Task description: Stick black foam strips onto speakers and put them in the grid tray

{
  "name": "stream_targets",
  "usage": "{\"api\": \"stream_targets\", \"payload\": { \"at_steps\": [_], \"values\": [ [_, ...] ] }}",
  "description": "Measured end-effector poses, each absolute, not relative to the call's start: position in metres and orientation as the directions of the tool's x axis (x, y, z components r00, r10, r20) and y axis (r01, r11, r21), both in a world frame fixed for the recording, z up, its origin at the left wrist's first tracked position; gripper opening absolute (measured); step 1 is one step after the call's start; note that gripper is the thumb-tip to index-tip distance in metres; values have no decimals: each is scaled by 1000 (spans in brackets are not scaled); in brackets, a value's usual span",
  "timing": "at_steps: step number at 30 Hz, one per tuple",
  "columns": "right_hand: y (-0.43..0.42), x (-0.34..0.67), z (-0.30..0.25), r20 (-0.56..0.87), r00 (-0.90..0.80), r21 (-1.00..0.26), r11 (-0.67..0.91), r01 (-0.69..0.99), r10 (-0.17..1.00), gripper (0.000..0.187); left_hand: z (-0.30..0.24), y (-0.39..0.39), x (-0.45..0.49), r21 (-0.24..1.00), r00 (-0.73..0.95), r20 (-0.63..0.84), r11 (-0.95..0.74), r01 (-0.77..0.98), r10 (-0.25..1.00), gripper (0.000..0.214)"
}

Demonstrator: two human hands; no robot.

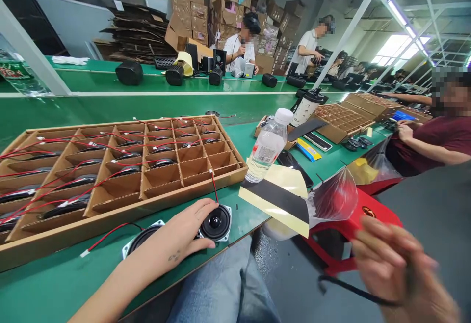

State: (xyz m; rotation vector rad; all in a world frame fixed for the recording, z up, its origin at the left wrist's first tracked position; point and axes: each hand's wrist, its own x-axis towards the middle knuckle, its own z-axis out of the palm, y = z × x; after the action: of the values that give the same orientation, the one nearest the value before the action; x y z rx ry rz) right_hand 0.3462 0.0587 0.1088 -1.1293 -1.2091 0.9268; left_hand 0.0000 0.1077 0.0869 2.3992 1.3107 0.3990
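My left hand [187, 229] rests on the green bench with thumb and fingers around the near-left edge of a small square-framed speaker [216, 222], its black cone facing up and a red wire running from it. Partly hidden under my left wrist lies a second speaker [142, 240] with a red lead and white plug. My right hand [397, 264], blurred, is raised off the bench's right side, its fingers closed on a thin black strip [356, 289]. Beyond my left hand stands a divided cardboard box [121, 205] holding several speakers with red wires; some front-right compartments hold nothing.
A water bottle [268, 146] stands on yellow backing paper [274, 212] with a black strip, at the bench edge. Further right are a phone [318, 141], a patterned cup [305, 109] and a red stool [371, 210] with a plastic bag. Co-workers sit and stand around.
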Motion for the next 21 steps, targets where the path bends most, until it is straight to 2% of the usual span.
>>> {"api": "stream_targets", "payload": {
  "at_steps": [1, 3, 6, 8, 10, 13, 18, 21],
  "values": [
    [72, 328, 111, 191, 136, -972, 206, -110, 972, 31, 89, 108, -1, 487, 534, 60, -492, 722, 843, 51],
    [95, 292, 112, 129, -73, -963, 108, -245, 989, 30, 93, 107, -3, 548, 556, 35, -481, 684, 831, 47],
    [119, 251, 112, -53, -405, -980, -126, -156, 913, 38, 96, 105, -5, 635, 572, 1, -442, 633, 820, 48],
    [129, 235, 112, -142, -519, -983, -181, -26, 843, 33, 97, 105, -5, 676, 565, -23, -404, 617, 825, 50],
    [138, 223, 112, -170, -558, -985, -149, 83, 812, 21, 96, 106, -6, 691, 565, -27, -393, 606, 824, 55],
    [152, 210, 113, -168, -581, -979, -65, 193, 796, 14, 93, 108, -8, 681, 577, -3, -421, 599, 817, 65],
    [173, 195, 108, -171, -616, -904, 126, 409, 769, 12, 90, 107, -9, 638, 510, -124, -326, 698, 851, 82],
    [180, 188, 104, -201, -635, -830, 215, 515, 746, 14, 91, 108, -7, 637, 489, -148, -296, 712, 859, 85]
  ]
}}
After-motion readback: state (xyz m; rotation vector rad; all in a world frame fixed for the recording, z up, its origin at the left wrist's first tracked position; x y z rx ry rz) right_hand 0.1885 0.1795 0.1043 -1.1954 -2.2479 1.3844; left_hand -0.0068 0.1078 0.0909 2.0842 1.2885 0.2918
